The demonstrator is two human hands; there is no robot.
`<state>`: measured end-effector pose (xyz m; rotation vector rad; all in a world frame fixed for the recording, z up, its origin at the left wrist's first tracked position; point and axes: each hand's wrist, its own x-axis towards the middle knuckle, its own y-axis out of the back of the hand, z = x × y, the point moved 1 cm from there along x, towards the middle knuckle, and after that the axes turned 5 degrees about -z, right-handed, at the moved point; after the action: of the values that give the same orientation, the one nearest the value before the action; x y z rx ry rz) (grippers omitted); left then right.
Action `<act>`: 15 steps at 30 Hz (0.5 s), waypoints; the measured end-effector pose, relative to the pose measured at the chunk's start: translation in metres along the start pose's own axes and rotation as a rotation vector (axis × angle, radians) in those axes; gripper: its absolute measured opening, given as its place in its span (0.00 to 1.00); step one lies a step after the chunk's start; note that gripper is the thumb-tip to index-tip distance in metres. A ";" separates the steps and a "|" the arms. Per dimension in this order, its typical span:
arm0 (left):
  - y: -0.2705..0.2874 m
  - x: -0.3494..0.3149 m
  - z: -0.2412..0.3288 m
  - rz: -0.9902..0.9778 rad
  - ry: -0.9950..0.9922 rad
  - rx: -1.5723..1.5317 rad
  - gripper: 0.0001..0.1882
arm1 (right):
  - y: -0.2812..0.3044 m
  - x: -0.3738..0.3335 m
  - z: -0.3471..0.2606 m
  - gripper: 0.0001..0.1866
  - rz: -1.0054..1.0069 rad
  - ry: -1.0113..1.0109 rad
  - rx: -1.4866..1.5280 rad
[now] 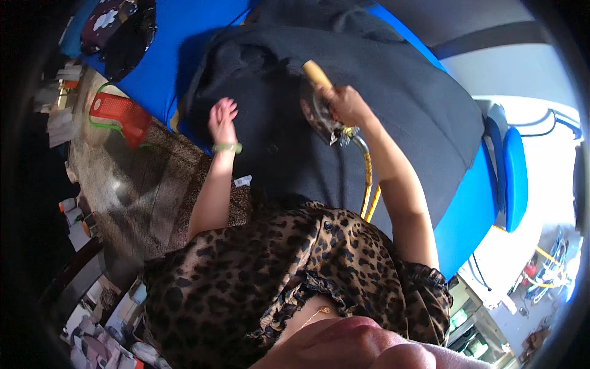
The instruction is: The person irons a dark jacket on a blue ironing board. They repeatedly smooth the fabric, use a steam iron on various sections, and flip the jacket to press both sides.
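My right hand [349,106] is closed on a steam iron [317,115] with a pale wooden handle. A yellow hose [367,175] runs from the iron's near end back toward my body. The iron stands over a large black cloth [405,123] spread across a blue-covered table; whether its sole touches the cloth I cannot tell. To the left, my left hand [222,120] is open, its fingers loosely apart and nothing in them. It is at the cloth's left part, with a green bangle [228,148] on the wrist. A small white label [243,181] shows near that forearm.
The blue table cover [166,55] shows around the cloth, with a dark shiny bundle [126,40] at its far left. A red plastic chair or basket [120,115] stands on the floor beside it. At right are a blue padded board [515,178] and tangled cables [553,264].
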<state>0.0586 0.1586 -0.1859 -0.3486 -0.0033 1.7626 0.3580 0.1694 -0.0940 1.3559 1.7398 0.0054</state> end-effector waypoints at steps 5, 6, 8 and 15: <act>-0.073 0.090 0.027 -0.141 0.321 -0.484 0.39 | 0.001 -0.021 -0.001 0.32 0.026 0.038 0.107; -0.075 0.110 0.030 -0.109 0.357 -0.548 0.44 | 0.011 -0.027 0.004 0.30 0.051 0.023 0.152; -0.081 0.144 0.052 0.008 0.657 -0.742 0.54 | 0.031 -0.028 0.041 0.32 0.175 -0.081 0.149; 0.098 0.374 0.001 0.204 0.773 -0.591 0.30 | 0.076 -0.101 0.132 0.28 0.423 -0.402 0.635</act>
<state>-0.1021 0.4943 -0.2900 -1.4836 0.0671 1.6938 0.4996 0.0566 -0.0709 1.9988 1.1242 -0.5856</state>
